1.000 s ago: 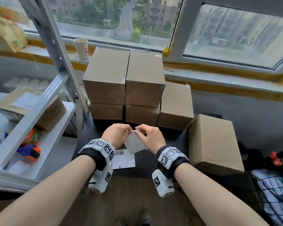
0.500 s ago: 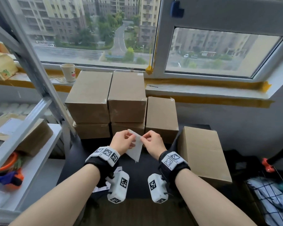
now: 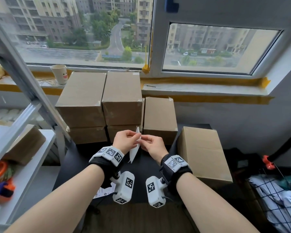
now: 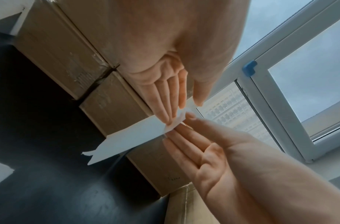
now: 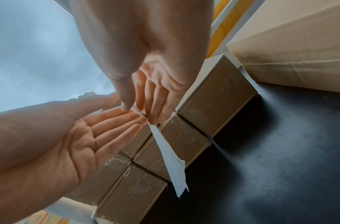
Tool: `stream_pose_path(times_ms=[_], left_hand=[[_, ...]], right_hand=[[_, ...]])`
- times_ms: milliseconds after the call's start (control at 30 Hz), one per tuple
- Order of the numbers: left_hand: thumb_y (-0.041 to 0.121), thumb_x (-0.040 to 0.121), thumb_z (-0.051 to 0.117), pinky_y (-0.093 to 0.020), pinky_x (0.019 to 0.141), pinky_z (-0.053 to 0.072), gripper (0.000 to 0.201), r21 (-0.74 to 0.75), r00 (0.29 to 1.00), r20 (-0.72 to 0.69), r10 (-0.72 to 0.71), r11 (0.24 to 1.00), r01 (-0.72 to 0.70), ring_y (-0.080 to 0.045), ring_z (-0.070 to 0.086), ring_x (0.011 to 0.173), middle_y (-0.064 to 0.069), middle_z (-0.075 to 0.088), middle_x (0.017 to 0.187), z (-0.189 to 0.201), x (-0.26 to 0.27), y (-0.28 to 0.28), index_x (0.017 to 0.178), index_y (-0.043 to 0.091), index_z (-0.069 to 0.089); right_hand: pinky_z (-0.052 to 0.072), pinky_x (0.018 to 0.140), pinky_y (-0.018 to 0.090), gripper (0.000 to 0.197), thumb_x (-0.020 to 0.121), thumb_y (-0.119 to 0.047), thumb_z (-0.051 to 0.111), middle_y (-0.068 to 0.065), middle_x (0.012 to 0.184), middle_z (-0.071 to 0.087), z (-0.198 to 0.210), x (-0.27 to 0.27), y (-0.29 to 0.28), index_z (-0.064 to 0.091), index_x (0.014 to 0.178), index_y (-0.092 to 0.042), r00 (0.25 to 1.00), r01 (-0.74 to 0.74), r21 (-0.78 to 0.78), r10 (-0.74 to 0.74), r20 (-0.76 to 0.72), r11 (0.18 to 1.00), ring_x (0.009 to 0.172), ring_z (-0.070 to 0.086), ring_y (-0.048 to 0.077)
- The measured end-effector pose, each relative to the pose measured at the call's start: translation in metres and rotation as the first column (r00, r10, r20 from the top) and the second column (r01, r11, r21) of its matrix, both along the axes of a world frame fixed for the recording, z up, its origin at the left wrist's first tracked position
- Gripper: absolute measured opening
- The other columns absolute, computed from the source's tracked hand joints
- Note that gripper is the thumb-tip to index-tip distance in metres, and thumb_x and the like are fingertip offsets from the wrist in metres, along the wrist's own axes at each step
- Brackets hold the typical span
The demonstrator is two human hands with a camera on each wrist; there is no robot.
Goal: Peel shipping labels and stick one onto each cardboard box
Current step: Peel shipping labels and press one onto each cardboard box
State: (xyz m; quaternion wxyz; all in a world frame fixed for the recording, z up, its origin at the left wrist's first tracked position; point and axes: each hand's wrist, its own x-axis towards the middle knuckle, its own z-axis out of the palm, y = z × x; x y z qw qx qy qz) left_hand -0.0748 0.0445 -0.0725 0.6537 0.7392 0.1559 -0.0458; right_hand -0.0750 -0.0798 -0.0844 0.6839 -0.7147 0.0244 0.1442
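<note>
Both hands hold one white shipping label (image 3: 135, 149) upright and edge-on over the black table (image 3: 77, 165). My left hand (image 3: 137, 136) pinches its top corner between thumb and fingers. My right hand (image 3: 144, 140) pinches the same corner from the other side. In the left wrist view the label (image 4: 130, 137) runs down-left from the pinch, and its lower end is torn. The right wrist view shows the label (image 5: 170, 159) hanging below both hands. Several plain cardboard boxes (image 3: 123, 98) are stacked just behind the hands. One more box (image 3: 203, 153) lies to the right.
A printed label (image 3: 103, 191) lies on the table, partly under my left wrist. A metal shelf (image 3: 20, 118) with a labelled box (image 3: 26, 145) stands at left. A paper cup (image 3: 60, 74) sits on the windowsill. A wire basket (image 3: 279, 195) with cloth is at right.
Both hands have lifted the label higher and turned it from flat-facing to edge-on. My view has tilted up toward the window.
</note>
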Motion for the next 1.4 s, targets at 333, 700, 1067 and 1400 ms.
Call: stream_pose_path(times_ms=[333,700,1067,1400], left_hand=[[0.012,0.081,0.069,-0.033,0.075,0.058,0.006,0.092,0.999,0.017,-0.040,0.995,0.038,-0.022,0.069,0.082,-0.013,0.069,0.081,-0.005,-0.001,0.002,0.076,0.014,0.067],[0.006,0.087,0.060,-0.027,0.065,0.060,0.007,0.113,1.000,-0.010,0.018,0.993,-0.017,-0.023,0.070,0.072,-0.017,0.069,0.080,-0.019,-0.001,0.006,0.082,0.006,0.066],[-0.002,0.087,0.058,-0.017,0.058,0.057,0.006,0.107,0.971,-0.147,0.190,0.979,-0.176,-0.016,0.066,0.063,-0.014,0.065,0.072,-0.070,-0.006,0.015,0.085,0.001,0.063],[0.001,0.084,0.061,-0.032,0.075,0.058,0.014,0.154,0.902,-0.309,0.301,0.952,-0.265,-0.006,0.062,0.041,-0.012,0.064,0.058,-0.125,-0.010,0.020,0.072,0.007,0.065]], right_hand=[[0.051,0.092,0.023,0.030,0.087,-0.010,0.064,0.009,0.106,0.069,-0.006,-0.005,-0.009,0.064,0.116,-0.004,0.999,-0.031,0.040,0.030,0.015,0.999,0.097,0.064,0.011],[0.057,0.068,0.019,0.013,0.093,-0.008,0.054,0.006,0.087,0.066,-0.017,-0.003,-0.023,0.063,0.099,0.000,0.975,0.194,0.063,-0.185,-0.123,0.979,0.080,0.066,0.013],[0.058,0.065,0.027,0.010,0.094,-0.011,0.053,0.013,0.098,0.065,-0.020,0.017,-0.074,0.061,0.100,-0.007,0.924,0.347,-0.213,-0.372,-0.091,0.913,0.080,0.068,0.021],[0.059,0.063,0.034,0.011,0.094,-0.009,0.048,0.015,0.089,0.063,-0.018,0.029,-0.102,0.058,0.089,-0.009,0.941,0.321,-0.450,-0.333,0.055,0.833,0.077,0.068,0.030]])
